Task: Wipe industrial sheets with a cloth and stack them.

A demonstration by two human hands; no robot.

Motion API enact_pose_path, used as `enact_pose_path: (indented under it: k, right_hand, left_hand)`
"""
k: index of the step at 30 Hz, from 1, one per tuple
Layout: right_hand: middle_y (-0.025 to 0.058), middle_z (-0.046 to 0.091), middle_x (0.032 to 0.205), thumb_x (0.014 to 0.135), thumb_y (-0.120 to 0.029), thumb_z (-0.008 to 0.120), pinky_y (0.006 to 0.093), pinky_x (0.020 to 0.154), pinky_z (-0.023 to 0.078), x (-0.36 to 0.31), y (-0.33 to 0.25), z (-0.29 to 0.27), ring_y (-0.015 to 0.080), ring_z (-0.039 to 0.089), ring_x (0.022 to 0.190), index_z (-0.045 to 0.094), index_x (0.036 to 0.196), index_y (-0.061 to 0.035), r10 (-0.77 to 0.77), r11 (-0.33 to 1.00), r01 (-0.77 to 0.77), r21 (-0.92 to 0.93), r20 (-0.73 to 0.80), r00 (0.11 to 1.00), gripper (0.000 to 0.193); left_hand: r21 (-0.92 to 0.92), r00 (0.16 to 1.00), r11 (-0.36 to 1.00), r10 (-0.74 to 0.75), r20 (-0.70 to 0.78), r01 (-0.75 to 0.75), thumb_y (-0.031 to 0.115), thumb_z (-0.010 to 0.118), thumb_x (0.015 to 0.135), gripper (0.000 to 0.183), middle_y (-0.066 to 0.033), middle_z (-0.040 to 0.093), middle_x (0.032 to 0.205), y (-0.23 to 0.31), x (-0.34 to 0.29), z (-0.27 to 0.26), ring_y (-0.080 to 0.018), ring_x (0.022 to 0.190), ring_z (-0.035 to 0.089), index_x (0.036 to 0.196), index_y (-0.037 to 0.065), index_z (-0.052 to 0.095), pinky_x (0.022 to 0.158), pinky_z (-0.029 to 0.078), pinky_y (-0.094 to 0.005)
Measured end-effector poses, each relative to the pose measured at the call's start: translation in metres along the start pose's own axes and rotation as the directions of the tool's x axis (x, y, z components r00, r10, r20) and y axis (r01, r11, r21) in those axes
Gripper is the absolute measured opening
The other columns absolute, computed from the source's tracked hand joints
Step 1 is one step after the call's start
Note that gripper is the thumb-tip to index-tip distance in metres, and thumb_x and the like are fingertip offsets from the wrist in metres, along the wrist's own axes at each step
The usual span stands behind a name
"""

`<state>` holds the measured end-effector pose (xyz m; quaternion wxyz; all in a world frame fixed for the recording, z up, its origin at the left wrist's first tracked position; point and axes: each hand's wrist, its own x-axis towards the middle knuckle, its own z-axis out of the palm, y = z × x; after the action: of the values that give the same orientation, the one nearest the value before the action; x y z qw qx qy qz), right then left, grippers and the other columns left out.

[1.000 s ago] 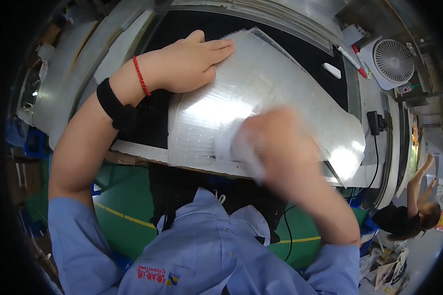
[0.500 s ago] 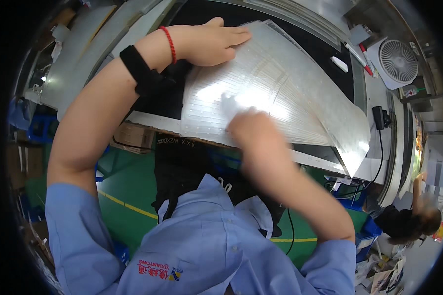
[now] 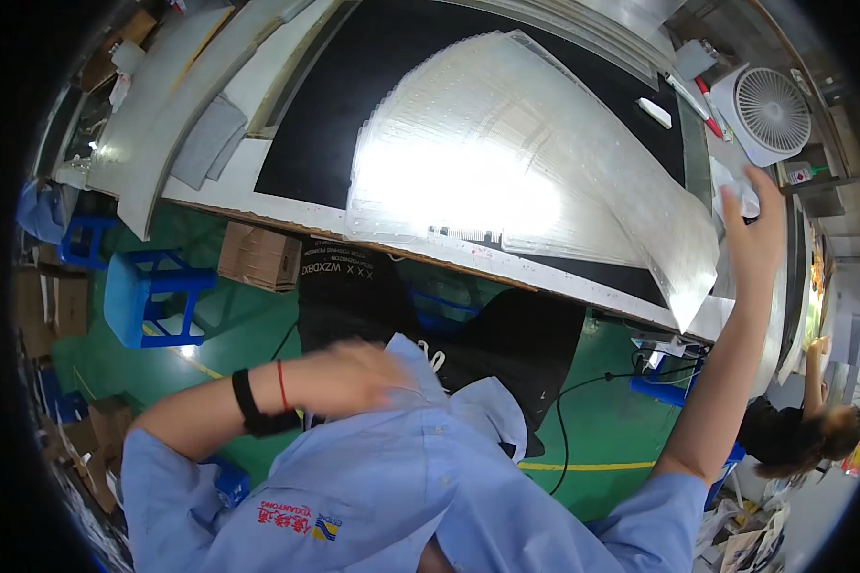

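A fanned stack of clear plastic sheets [image 3: 545,143] lies on the black mat [image 3: 306,105] of the workbench, a bright glare across its middle. Neither hand touches it. My left hand [image 3: 358,380] is in front of my chest, smeared by motion, so its fingers cannot be made out. At the bench's right side, my right hand [image 3: 757,215] has thumb and forefinger apart beside a crumpled white cloth [image 3: 739,196]. Part of that cloth is hidden behind the fingers.
A white fan [image 3: 772,115] stands at the back right, near a red marker [image 3: 709,119] and a white block [image 3: 654,113]. A grey cloth [image 3: 208,141] lies on the left. Below are a blue stool [image 3: 153,296] and a cardboard box [image 3: 258,256]. A person [image 3: 798,430] is far right.
My left hand has left the sheets' upper left edge and come back to my chest. My right hand has moved from the sheets to the white cloth at the right.
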<state>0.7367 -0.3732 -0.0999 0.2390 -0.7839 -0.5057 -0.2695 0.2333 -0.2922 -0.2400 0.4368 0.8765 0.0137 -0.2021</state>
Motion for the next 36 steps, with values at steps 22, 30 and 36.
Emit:
enact_pose_path:
  k: [22,30,36]
  right_hand:
    - [0.0115,0.047,0.081,0.039,-0.064,0.086,0.0371,0.069,0.042,0.038,-0.032,0.04,0.028,0.047,0.077,0.047,0.085,0.0004,0.0,0.986,-0.141,0.093,0.836,0.549,0.088]
    - [0.0127,0.048,0.082,0.043,-0.068,0.078,0.0387,0.072,0.043,0.038,-0.037,0.041,0.03,0.049,0.078,0.048,0.088,0.0013,-0.027,0.988,-0.109,0.113,0.808,0.589,0.088]
    - [0.0134,0.046,0.08,0.047,-0.066,0.078,0.0396,0.068,0.042,0.046,-0.039,0.037,0.0329,0.049,0.076,0.051,0.088,0.0021,-0.088,0.995,0.005,0.102,0.833,0.546,0.084]
  left_hand:
    - [-0.507,0.997,0.86,-0.017,0.075,0.053,0.026,0.054,0.098,0.04,-0.0187,0.064,0.115,-0.001,0.109,-0.079,-0.031,0.106,0.062,0.13,0.003,0.056,0.095,0.048,-0.0341]
    - [-0.662,0.987,0.747,0.057,0.151,0.058,0.028,0.055,0.098,0.041,-0.0184,0.062,0.12,-0.001,0.124,-0.089,-0.0299,0.111,0.06,0.129,0.002,0.056,0.098,0.046,-0.0349]
    - [-0.712,0.981,0.699,0.091,0.174,0.061,0.03,0.055,0.098,0.042,-0.0182,0.061,0.124,0.004,0.131,-0.093,-0.0291,0.114,0.058,0.129,0.001,0.056,0.1,0.044,-0.0355]
